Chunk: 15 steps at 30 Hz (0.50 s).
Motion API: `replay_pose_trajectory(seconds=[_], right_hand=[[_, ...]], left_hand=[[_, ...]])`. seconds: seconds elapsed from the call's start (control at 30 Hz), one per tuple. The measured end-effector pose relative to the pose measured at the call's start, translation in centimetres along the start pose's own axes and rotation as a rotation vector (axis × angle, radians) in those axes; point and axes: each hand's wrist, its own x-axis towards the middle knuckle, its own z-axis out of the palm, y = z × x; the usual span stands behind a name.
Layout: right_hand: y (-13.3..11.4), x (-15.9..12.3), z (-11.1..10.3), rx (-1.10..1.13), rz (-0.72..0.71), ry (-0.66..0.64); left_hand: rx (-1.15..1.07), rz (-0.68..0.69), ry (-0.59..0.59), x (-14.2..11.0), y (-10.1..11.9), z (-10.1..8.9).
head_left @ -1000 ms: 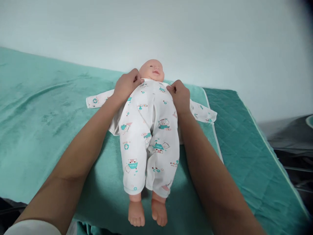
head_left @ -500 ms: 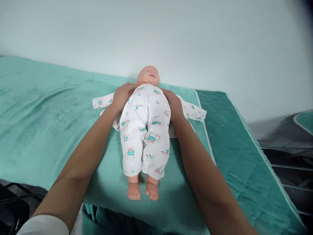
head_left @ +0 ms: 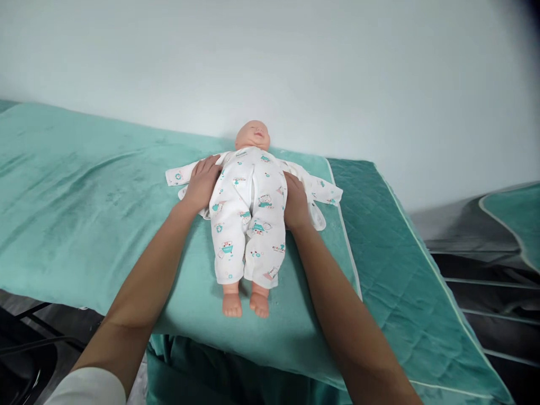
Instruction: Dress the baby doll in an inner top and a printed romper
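Note:
A baby doll [head_left: 252,136] lies on its back on a teal blanket [head_left: 84,185]. It wears a white printed romper [head_left: 248,225], and its bare feet [head_left: 246,302] point toward me. The romper's two sleeves lie spread flat to either side. My left hand [head_left: 202,183] lies flat against the doll's left side over the sleeve, fingers stretched out. Flat against the opposite side of the torso rests my right hand [head_left: 295,199]. Neither hand grips anything.
The blanket covers a table set against a white wall. A darker quilted teal pad [head_left: 392,236] lies to the right, reaching the table's right edge. Dark furniture and another teal edge [head_left: 510,219] sit at the far right. The table's front edge runs just below the doll's feet.
Both hands have slid down from the doll's neckline and shoulders to the sides of its torso, going from pinching to flat. The camera has pulled back, so the doll looks smaller.

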Motion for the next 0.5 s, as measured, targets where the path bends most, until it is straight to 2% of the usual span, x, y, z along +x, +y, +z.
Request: replay_pose_trajectory(seconds=[0.07, 0.13, 0.23, 0.33, 0.4, 0.5], right_hand=[[-0.2, -0.3, 0.2, 0.012, 0.087, 0.058], [0.1, -0.2, 0.4, 0.089, 0.242, 0.082], [0.5, 0.2, 0.6, 0.259, 0.402, 0.054], [0.3, 0.5, 0.2, 0.423, 0.402, -0.013], [-0.1, 0.6, -0.2, 0.502, 0.400, -0.065], [-0.4, 0.8, -0.7, 0.566, 0.361, -0.120]], left_hand=[[0.034, 0.017, -0.021, -0.4, 0.0, 0.1], [0.051, 0.023, -0.011, -0.6, 0.1, 0.3], [0.049, 0.013, 0.069, -0.7, 0.5, 0.7], [0.017, -0.047, 0.154, -0.7, 1.5, 0.7], [-0.055, -0.101, 0.166, -0.9, 2.4, 0.6], [-0.323, -0.225, 0.170, -1.3, 3.5, 0.4]])
